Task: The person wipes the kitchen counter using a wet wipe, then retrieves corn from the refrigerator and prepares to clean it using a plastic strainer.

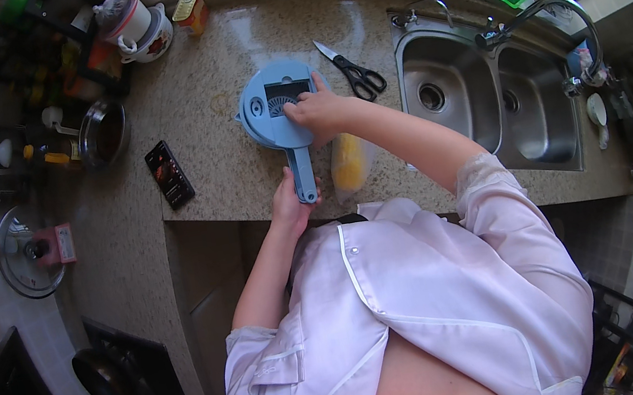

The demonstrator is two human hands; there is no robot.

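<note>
A blue plastic vegetable slicer [267,133] with a round lid and a long handle rests on the speckled stone counter. My left hand [290,202] is closed around the end of its handle, near the counter's front edge. The fingers of my right hand [321,109] lie on the right side of the lid, at the rectangular opening where a slotted insert shows; whether they pinch anything is hidden. Right of the handle lies yellow corn in a clear plastic bag [349,166]. Black-handled kitchen scissors [362,76] lie, blades apart, to the right of the slicer.
A phone [169,174] lies left of the slicer. A double steel sink [453,91] with a curved faucet [583,14] is at the right. A canned-food tin [190,14] and stacked pots [148,36] stand at the back left, a glass bowl [103,133] below them.
</note>
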